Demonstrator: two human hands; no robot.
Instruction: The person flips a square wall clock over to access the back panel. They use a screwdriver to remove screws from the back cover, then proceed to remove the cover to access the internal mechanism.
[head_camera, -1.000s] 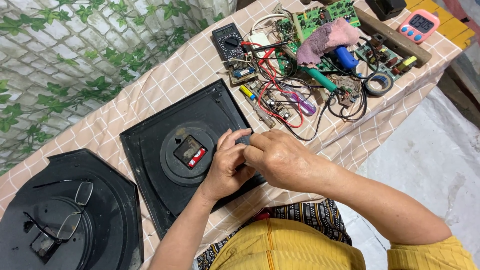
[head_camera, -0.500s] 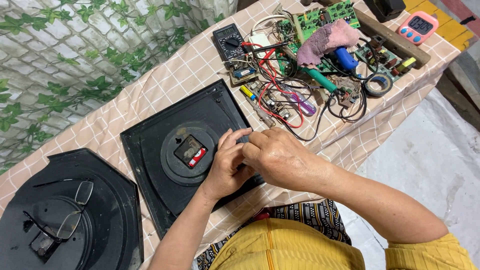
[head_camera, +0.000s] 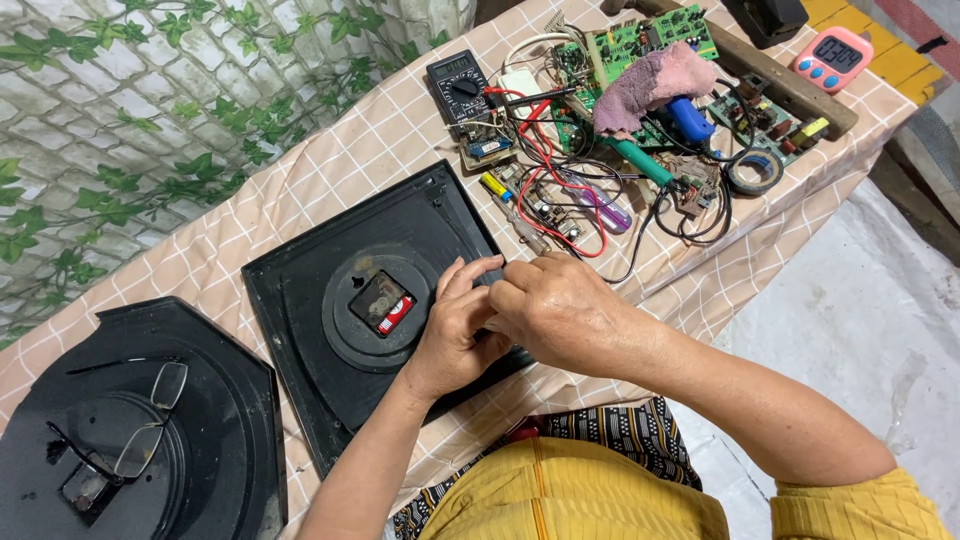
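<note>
Two black clock backs on the checked tablecloth (head_camera: 300, 190): a square clock back (head_camera: 330, 300) in front of the person, an octagonal clock back (head_camera: 210, 400) off to their left. One pair of glasses (head_camera: 125, 425) lies on the octagonal one. One clock movement (head_camera: 380, 303) with a red battery sits in the round centre of the square back. Further up the table: one multimeter (head_camera: 458, 85), one pink timer (head_camera: 836, 55), one pink rag (head_camera: 650, 82), one roll of black tape (head_camera: 755, 170), several green circuit boards, exact count hard to tell, and a tangle of red and black wires.

Left hand (head_camera: 455, 335) rests on the square back just right of the movement, fingers curled, tips pinched together. Right hand (head_camera: 565, 310) touches it, fingers bent in against the left fingertips. Both nearly closed; whatever small item is between the fingertips is hidden, can't tell what.
</note>
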